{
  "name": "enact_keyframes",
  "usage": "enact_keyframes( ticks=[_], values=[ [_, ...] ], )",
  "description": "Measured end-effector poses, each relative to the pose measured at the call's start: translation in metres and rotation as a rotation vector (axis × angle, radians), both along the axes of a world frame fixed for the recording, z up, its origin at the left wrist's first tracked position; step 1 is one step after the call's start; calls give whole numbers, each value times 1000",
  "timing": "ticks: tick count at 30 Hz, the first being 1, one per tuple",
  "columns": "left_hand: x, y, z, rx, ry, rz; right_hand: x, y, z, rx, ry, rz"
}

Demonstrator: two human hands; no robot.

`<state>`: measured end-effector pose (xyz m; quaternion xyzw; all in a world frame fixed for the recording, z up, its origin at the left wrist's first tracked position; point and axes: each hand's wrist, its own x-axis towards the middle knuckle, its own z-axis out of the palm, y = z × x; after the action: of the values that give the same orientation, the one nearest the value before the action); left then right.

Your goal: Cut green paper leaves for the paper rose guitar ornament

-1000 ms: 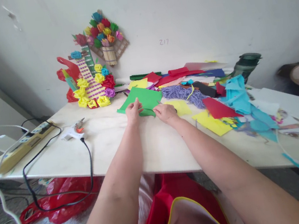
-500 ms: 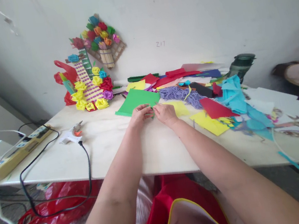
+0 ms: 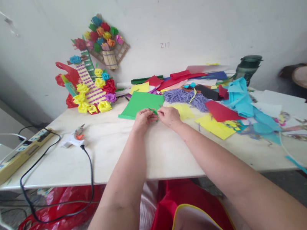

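Observation:
Both of my hands meet over the middle of the table, at the near edge of a green paper sheet (image 3: pixel 142 100). Between my fingertips is a small green paper piece (image 3: pixel 154 111), mostly hidden by the fingers. My left hand (image 3: pixel 144 119) is closed on it, fingers curled. From the other side my right hand (image 3: pixel 169 116) pinches at the same piece, thumb and forefinger together. Just right of my hands lie a yellow paper sheet (image 3: pixel 184 111) and a bundle of purple yarn (image 3: pixel 188 97).
A glue gun (image 3: pixel 74 138) with a black cord and a power strip (image 3: pixel 17 156) lie on the left. Paper flowers (image 3: pixel 104 106) stand at the back. Yellow paper (image 3: pixel 216 126), blue crepe paper (image 3: pixel 237 94) and a dark bottle (image 3: pixel 247 67) are on the right.
My fingers have shifted slightly around the small green piece, and a bit more of it shows. Everything else stays in place.

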<state>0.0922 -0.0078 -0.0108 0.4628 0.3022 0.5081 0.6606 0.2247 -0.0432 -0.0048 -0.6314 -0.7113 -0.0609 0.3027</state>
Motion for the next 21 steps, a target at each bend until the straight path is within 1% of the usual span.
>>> enact_keyframes(
  ticks=[2,6,8,10,13,16,21],
  values=[
    [0,-1,1,-18,-13,13,1,6,-4,-25,146,19],
    [1,-2,3,-41,-20,35,5,21,-15,-124,500,142],
    [1,-3,3,-38,-14,47,7,26,-20,-146,609,172],
    [1,-2,1,-26,-4,59,7,27,-22,-119,628,184],
    [1,1,-3,8,21,71,6,26,-22,-69,573,180],
    [0,6,-8,42,30,55,5,25,-20,-100,556,202],
    [0,8,-11,77,16,9,5,23,-17,-109,624,253]
  ],
)
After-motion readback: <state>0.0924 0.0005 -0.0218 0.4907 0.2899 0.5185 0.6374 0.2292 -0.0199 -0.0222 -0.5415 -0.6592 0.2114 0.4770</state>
